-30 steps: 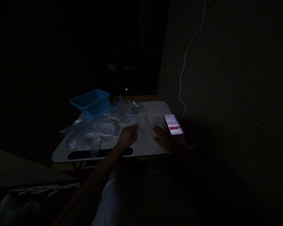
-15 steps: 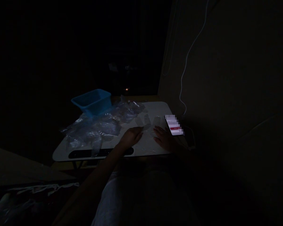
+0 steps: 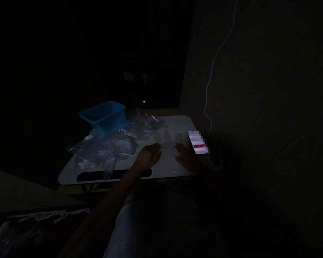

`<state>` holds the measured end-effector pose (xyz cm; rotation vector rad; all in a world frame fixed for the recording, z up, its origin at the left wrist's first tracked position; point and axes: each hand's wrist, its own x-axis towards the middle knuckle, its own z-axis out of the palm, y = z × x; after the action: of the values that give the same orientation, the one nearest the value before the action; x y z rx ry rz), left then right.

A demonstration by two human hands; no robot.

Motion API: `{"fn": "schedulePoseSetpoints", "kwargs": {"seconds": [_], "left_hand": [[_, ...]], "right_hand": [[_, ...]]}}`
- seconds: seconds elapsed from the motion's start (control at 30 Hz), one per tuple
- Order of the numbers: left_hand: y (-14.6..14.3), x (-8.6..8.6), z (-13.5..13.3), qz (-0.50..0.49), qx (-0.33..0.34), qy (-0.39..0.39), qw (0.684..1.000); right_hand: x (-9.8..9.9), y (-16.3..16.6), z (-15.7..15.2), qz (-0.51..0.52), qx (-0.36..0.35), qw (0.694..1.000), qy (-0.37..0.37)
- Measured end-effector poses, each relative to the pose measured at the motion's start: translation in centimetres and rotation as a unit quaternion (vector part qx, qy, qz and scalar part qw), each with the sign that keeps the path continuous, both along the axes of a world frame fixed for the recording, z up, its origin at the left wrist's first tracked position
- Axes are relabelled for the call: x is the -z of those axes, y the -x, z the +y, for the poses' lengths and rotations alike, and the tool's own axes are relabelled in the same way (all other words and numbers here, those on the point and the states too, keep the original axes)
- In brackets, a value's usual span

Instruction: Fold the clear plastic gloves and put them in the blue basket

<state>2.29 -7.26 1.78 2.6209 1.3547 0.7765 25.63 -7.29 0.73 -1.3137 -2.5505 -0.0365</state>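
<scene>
A clear plastic bag [image 3: 167,157] lies spread on the white table, with its strap-like upper parts pointing away from me. My left hand [image 3: 148,157] rests palm down at the bag's left side, thumb and fingers apart. On its right side lies my right hand [image 3: 185,157], fingers spread and touching the plastic. Neither hand is closed around anything that I can see. A heap of crumpled clear plastic bags [image 3: 107,147] covers the table's left part, beside my left hand. The room is very dark, so fine edges of the plastic are hard to make out.
At the back left a blue plastic basket [image 3: 104,120] stands among the bags. A phone with a lit screen [image 3: 197,142] lies at the right edge of the white table [image 3: 177,122]. A white cable [image 3: 211,71] hangs along the right wall. A dark slot [image 3: 115,174] runs along the front edge.
Both hands stay on the bag almost in place. The whole view has shifted slightly; the heap, basket and phone lie as before.
</scene>
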Motion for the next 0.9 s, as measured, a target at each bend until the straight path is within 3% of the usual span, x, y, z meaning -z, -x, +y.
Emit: {"fn": "schedulePoseSetpoints", "kwargs": {"seconds": [0.13,0.37,0.57,0.73,0.9], "left_hand": [[0.4,0.3,0.0,0.048,-0.014,-0.026,0.998],[0.5,0.9,0.5,0.029,0.013,-0.039,0.999],[0.5,0.6,0.3,0.029,0.012,-0.038,0.999],[0.4,0.5,0.2,0.022,0.012,-0.030,0.999],[0.4,0.4,0.0,0.054,-0.006,-0.035,0.998]], "right_hand": [[0.2,-0.2,0.3,0.004,-0.008,1.000,0.001],[-0.4,-0.6,0.9,0.035,-0.007,0.999,0.003],[-1.8,2.1,0.7,-0.002,0.003,1.000,-0.012],[-1.4,4.6,0.9,-0.034,-0.034,0.999,-0.024],[-0.8,4.3,1.6,-0.045,-0.021,0.998,-0.030]]}}
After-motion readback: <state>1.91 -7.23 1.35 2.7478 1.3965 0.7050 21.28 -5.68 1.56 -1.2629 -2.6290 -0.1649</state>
